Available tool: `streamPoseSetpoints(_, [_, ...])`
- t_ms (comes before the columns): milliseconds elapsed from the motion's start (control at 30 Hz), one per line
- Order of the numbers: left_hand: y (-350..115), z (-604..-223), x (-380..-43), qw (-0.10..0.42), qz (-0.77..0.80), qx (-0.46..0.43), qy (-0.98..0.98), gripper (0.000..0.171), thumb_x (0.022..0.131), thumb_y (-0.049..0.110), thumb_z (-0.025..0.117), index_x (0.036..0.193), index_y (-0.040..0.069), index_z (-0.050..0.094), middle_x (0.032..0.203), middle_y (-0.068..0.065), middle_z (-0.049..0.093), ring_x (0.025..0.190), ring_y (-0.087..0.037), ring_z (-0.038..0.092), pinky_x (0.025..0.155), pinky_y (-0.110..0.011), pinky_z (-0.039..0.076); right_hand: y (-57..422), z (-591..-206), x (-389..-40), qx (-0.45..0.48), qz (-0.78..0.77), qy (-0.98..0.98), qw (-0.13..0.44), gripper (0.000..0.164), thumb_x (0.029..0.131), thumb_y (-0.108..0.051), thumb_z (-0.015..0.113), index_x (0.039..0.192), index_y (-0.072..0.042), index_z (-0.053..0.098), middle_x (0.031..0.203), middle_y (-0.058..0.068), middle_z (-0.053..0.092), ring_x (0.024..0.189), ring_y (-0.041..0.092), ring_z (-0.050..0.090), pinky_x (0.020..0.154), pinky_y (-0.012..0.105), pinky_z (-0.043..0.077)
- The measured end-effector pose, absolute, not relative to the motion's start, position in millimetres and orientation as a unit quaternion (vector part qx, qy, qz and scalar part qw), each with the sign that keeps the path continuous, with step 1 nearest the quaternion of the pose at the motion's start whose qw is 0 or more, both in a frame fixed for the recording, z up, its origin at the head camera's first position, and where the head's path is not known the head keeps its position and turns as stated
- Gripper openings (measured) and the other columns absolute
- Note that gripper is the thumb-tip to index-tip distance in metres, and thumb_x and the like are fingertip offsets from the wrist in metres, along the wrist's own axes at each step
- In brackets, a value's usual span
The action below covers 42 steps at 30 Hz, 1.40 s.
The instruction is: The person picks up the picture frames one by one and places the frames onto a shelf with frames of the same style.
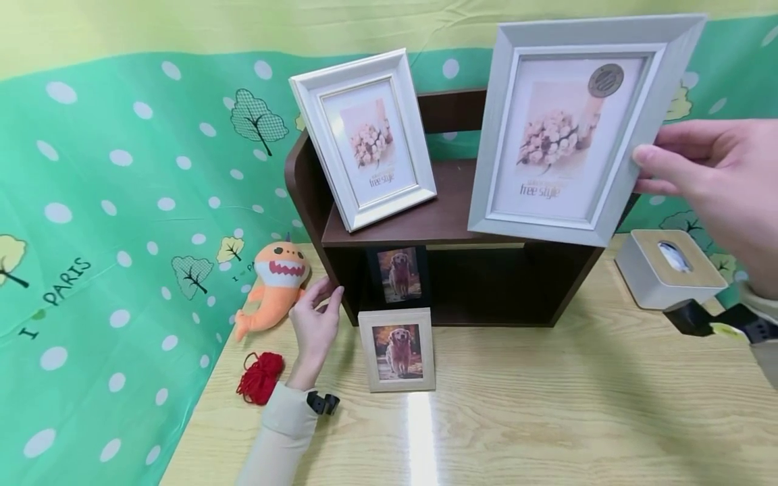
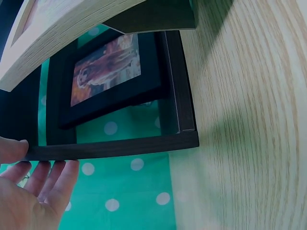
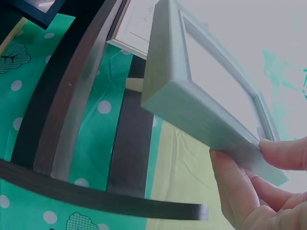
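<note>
Shelf point(image 1: 452, 226): standing before me.
Grey frame point(image 1: 562, 145): hanging at the shelf's upper right.
White frame point(image 1: 371, 142): standing, upper left.
Right hand point(image 1: 720, 172): clamping fingers and thumb on the grey frame.
Left hand point(image 1: 316, 327): fingers clamping the shelf's side.

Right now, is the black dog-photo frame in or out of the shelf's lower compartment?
In: the head view shows the black dog-photo frame below the brown shelf board, near the left side panel.
</note>
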<state>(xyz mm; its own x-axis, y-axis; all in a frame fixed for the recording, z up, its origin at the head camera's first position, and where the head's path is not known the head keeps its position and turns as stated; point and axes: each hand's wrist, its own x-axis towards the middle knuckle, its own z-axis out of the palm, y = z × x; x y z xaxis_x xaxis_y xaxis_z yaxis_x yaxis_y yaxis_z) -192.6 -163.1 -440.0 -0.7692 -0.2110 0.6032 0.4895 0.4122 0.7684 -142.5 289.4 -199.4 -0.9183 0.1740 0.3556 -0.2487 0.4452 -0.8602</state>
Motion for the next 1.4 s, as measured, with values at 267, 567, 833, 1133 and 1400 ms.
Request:
streamPoseSetpoints(267, [-164, -441, -191, 0.323, -0.543, -0.081, -0.771, 0.021, 0.085, 0.011, 0.074, 0.105, 0.003, 0.072, 0.091, -0.007, 0.07, 0.082, -0.022, 0.068, 0.063, -0.026, 0.054, 285, -195, -149, -0.014, 0.524, -0.83, 0.189, 0.049, 0.088, -0.027, 0.068, 0.131, -0.004, 0.058, 0.111, 0.001, 0.064, 0.082, 0.003, 0.067, 0.069, 0.012, 0.047])
streamPoseSetpoints(567, [-156, -422, -182, 0.332, -0.534, -0.094, -0.772, 0.021, 0.083, -0.005, 0.071, 0.103, -0.009, 0.068, 0.09, -0.02, 0.069, 0.079, -0.035, 0.067, 0.06, -0.036, 0.055, 275, -189, -156, 0.0, 0.547, -0.813, 0.202, 0.048, 0.088, -0.016, 0.068, 0.129, 0.006, 0.055, 0.102, -0.001, 0.064, 0.078, 0.003, 0.067, 0.067, 0.015, 0.048])
streamPoseSetpoints(833, [-162, -435, -190, 0.33, -0.534, -0.088, -0.774, 0.021, 0.084, 0.004, 0.073, 0.104, -0.003, 0.07, 0.091, -0.013, 0.07, 0.081, -0.027, 0.068, 0.061, -0.035, 0.055, 267, -187, -156, -0.007, 0.536, -0.822, 0.192, 0.048, 0.09, -0.019, 0.067, 0.13, 0.004, 0.055, 0.106, 0.0, 0.064, 0.081, 0.003, 0.066, 0.068, 0.013, 0.047])
streamPoseSetpoints(1133, [-164, -441, -193, 0.325, -0.546, -0.095, -0.767, 0.023, 0.085, 0.01, 0.073, 0.106, 0.001, 0.071, 0.092, -0.009, 0.07, 0.083, -0.024, 0.068, 0.062, -0.03, 0.055, 259, -185, -161, -0.014, 0.512, -0.837, 0.191, 0.047, 0.092, -0.022, 0.064, 0.132, 0.0, 0.055, 0.115, 0.006, 0.061, 0.088, 0.006, 0.064, 0.07, 0.013, 0.047])
streamPoseSetpoints(1400, [-163, -440, -193, 0.323, -0.542, -0.095, -0.77, 0.023, 0.086, 0.01, 0.073, 0.106, 0.0, 0.07, 0.092, -0.007, 0.07, 0.083, -0.023, 0.068, 0.062, -0.026, 0.054, 252, -184, -168, -0.029, 0.501, -0.845, 0.187, 0.049, 0.092, -0.025, 0.064, 0.134, -0.001, 0.054, 0.123, 0.01, 0.058, 0.09, 0.006, 0.064, 0.071, 0.014, 0.047])
